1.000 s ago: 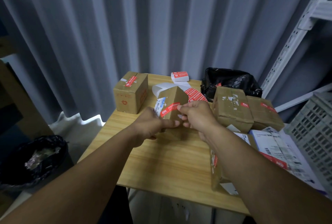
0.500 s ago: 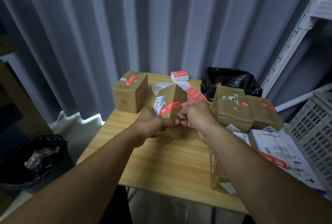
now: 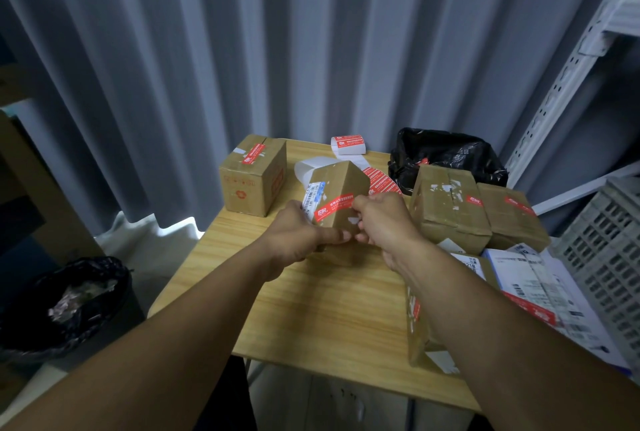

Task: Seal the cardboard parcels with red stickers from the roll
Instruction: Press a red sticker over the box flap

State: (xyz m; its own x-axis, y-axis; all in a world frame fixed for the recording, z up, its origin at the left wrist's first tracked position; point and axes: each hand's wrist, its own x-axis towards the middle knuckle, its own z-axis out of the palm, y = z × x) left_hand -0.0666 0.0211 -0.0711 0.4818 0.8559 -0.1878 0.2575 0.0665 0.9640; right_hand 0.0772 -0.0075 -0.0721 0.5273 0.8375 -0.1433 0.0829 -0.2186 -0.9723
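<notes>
Head view: my left hand grips the lower left side of a cardboard parcel, tipped up on an edge near the middle of the tabletop. My right hand grips its right side, thumb on the end of the red sticker across its front. The sticker roll lies at the far edge, a stickered box at the far left corner.

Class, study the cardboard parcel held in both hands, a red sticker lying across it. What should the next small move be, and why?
Probably the right hand should press the right end of the red sticker down round the edge of the cardboard parcel. The left hand grips the parcel, and the right hand's fingertips sit at that end, where the sticker meets the edge.
</notes>
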